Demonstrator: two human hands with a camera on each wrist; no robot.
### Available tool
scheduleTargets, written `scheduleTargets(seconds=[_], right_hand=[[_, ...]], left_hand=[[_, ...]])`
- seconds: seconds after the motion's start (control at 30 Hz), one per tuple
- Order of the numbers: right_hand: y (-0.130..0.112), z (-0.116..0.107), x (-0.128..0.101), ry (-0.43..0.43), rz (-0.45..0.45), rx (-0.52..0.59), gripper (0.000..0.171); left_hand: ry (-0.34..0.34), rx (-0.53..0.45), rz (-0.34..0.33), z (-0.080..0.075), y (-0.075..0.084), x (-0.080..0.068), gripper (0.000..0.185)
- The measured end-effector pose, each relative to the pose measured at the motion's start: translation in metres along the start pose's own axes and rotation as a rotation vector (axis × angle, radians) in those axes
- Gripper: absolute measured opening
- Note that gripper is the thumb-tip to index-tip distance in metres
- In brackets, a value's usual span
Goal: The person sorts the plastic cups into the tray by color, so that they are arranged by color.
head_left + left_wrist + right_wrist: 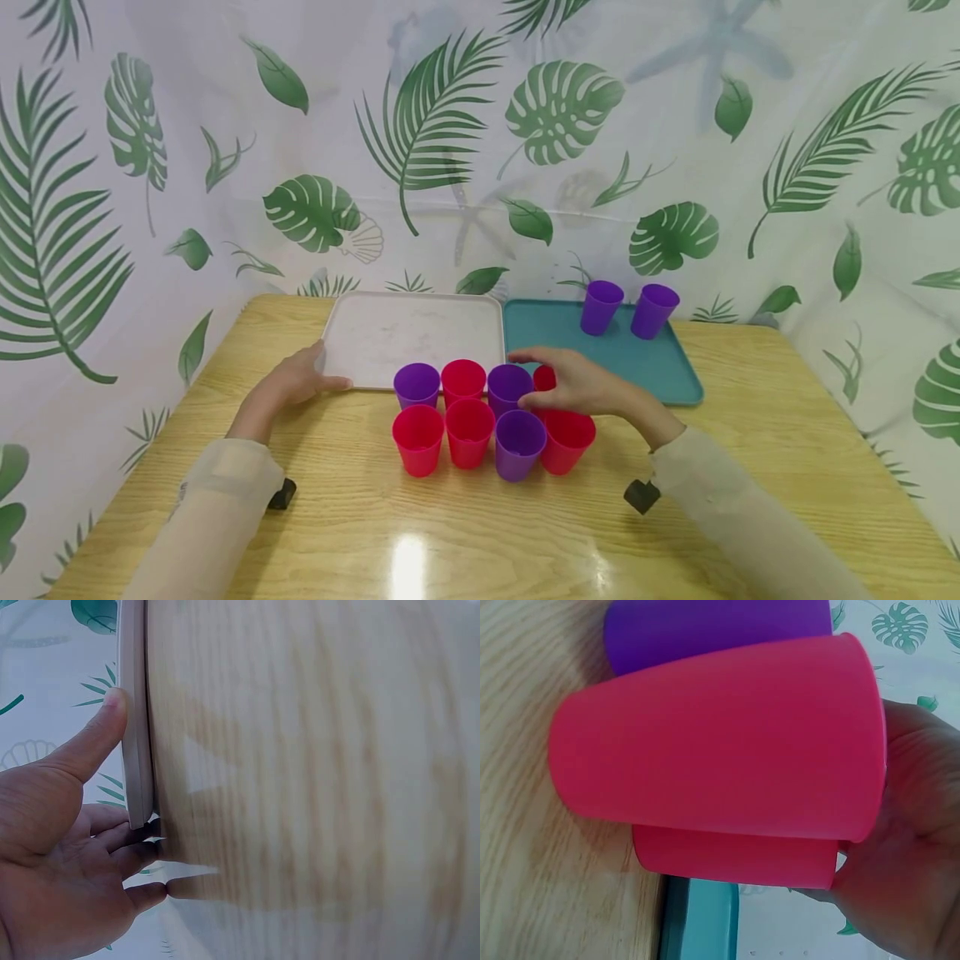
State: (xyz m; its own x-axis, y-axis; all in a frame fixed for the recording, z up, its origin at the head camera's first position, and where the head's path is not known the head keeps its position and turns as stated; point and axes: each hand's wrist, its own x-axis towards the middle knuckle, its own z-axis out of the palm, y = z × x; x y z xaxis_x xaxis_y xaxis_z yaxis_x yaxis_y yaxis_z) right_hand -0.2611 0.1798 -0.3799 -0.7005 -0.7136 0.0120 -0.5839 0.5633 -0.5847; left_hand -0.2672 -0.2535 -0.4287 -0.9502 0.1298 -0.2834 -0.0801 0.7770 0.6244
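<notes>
Staged recording booth, not a lived-in room: a white cloth backdrop [480, 125] printed with green palm and monstera leaves closes off the back and both sides, hanging right behind the far edge of a pale wood-grain table [750, 467] with rounded far corners. Props only, plain plastic cups [487, 417] grouped mid-table, a white tray [375, 333] and a teal tray [660, 367] side by side at the far edge. Small black cameras [641, 496] are strapped at both wrists.
</notes>
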Motion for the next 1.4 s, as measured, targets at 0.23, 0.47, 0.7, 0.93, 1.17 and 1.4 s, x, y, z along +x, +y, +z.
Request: scheduleTargets(seconds=[0.23, 0.47, 0.7, 0.93, 1.17, 1.4], right_hand=[[-0.002, 0.000, 0.004, -0.013, -0.002, -0.044, 0.068], [-0.003, 0.001, 0.007, -0.017, -0.010, -0.078, 0.067], [0.000, 0.004, 0.008, -0.007, -0.008, -0.058, 0.067], [0.001, 0.001, 0.005, 0.040, -0.024, 0.012, 0.066], [-0.007, -0.015, 0.001, 0.112, -0.016, 0.034, 0.065], [-0.014, -0.036, 0.003, 0.172, -0.025, 0.073, 0.067]], left_hand=[[0.003, -0.004, 0.002, 0.000, 0.000, -0.002, 0.106], [0.005, -0.008, -0.002, 0.000, 0.000, -0.001, 0.107], [-0.001, -0.019, -0.015, 0.001, -0.002, 0.002, 0.106], [0.003, -0.015, 0.002, 0.000, -0.003, 0.001, 0.105], [0.002, -0.018, 0.004, 0.000, -0.003, 0.001, 0.105], [0.002, -0.011, -0.012, 0.001, -0.002, 0.001, 0.105]])
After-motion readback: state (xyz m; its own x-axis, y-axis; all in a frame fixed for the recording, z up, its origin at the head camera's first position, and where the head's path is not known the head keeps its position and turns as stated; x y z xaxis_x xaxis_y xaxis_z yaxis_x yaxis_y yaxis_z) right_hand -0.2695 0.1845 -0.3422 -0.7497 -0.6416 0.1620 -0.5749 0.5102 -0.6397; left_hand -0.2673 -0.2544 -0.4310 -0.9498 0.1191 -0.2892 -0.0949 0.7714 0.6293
